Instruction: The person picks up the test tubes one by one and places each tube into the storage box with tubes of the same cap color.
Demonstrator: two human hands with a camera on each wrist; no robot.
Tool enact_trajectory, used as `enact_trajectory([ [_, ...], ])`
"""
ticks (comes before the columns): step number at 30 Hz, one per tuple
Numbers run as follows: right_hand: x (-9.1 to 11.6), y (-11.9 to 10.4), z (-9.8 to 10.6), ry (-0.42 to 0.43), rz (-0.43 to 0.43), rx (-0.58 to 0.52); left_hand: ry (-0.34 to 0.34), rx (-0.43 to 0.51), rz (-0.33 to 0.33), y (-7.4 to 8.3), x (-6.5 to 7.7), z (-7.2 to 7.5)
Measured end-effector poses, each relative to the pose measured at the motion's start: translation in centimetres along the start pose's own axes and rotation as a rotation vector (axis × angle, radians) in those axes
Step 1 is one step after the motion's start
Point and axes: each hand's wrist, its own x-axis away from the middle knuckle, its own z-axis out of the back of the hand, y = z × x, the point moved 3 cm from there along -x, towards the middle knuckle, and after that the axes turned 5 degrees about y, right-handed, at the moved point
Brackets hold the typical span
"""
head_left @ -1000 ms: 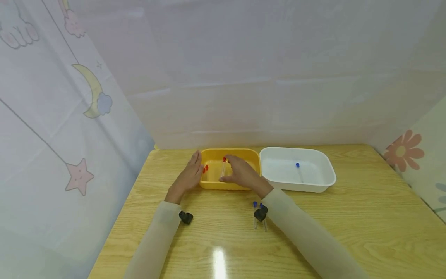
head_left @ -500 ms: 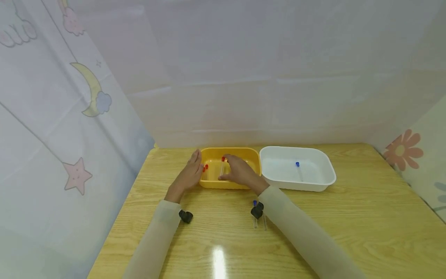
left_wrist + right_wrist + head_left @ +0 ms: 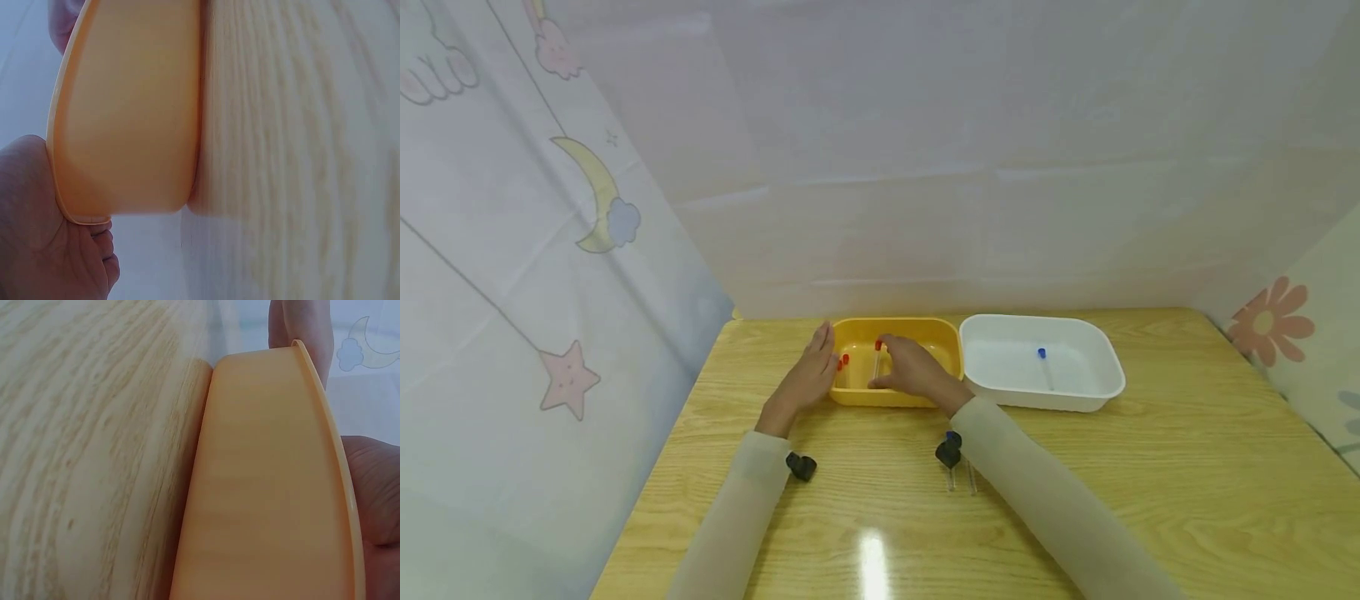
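Note:
Inside the yellow tray, my right hand pinches a clear test tube with a red cap, thumb near the lower end and forefinger near the cap. My left hand rests against the tray's left end, its fingers straight and the thumb over the rim. Red caps of two other tubes show beside that thumb. In the left wrist view the palm meets the tray's corner. From the right wrist, the tray's front wall hides the tube.
A white tray stands right against the yellow one, holding a blue-capped tube. Clear tubes lie on the wooden table in front, partly covered by the right wrist camera. A cloth backdrop hangs behind.
My right hand has shifted slightly left with the red-capped tube. Its wrist camera now covers more of the tubes on the table. The left hand has stayed in place.

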Motion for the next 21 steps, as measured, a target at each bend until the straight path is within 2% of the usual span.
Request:
enact_trajectory([
  [21, -1.2, 0.2, -0.8, -0.023, -0.013, 0.020, 0.002, -0.002, 0.007, 0.1, -0.1, 0.0],
])
